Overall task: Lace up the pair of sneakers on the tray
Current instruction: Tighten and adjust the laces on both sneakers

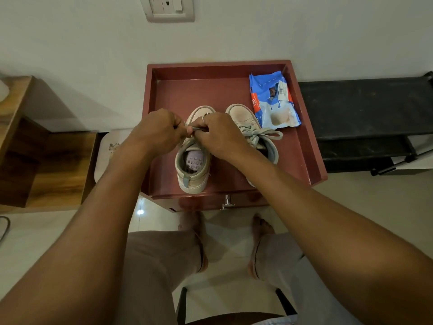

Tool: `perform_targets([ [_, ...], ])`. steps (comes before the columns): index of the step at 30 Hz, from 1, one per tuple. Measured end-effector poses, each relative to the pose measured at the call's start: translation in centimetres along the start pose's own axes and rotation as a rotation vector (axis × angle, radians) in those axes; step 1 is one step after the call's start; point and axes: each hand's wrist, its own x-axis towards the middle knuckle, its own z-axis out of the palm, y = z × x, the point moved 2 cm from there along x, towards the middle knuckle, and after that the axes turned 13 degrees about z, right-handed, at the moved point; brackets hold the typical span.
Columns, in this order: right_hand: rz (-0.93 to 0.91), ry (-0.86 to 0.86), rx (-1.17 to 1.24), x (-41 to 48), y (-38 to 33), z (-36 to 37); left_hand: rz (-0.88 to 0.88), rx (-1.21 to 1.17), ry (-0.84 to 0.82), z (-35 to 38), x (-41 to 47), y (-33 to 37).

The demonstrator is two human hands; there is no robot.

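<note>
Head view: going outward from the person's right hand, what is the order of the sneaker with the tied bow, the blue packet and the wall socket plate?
From the right hand, which pinches the lace:
1. sneaker with the tied bow, just to its right.
2. blue packet, in the tray's far right corner.
3. wall socket plate, on the wall beyond the tray.

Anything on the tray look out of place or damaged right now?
Only the blue packet, torn open, lying in the tray's far right corner beside the tied sneaker; it has no part in lacing. It and the left sneaker sit upright.
</note>
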Motion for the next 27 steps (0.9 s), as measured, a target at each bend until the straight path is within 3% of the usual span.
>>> perform_targets([
  [5,0.276,-0.191,0.41,0.2,-0.3,-0.8,-0.053,0.111,0.111,-0.1,0.1,-0.3],
  [10,0.223,-0.35,0.461,-0.5,-0.6,-1.0,-0.073,-0.006,0.14,0.1,0.1,-0.1],
  [15,0.118,-0.121,0.216,-0.4,-0.3,-0.7,-0.033,-0.126,0.096,0.6,0.1,-0.5],
  [19,0.042,0.018,0.186,-0.4,-0.5,-1.2,-0.025,-0.138,0.076,0.6,0.1,-1.0],
  [27,0.137,0.147,0.137,-0.4,0.6,-2.5,-0.113,-0.175,0.1,0.8,0.2,-1.8],
])
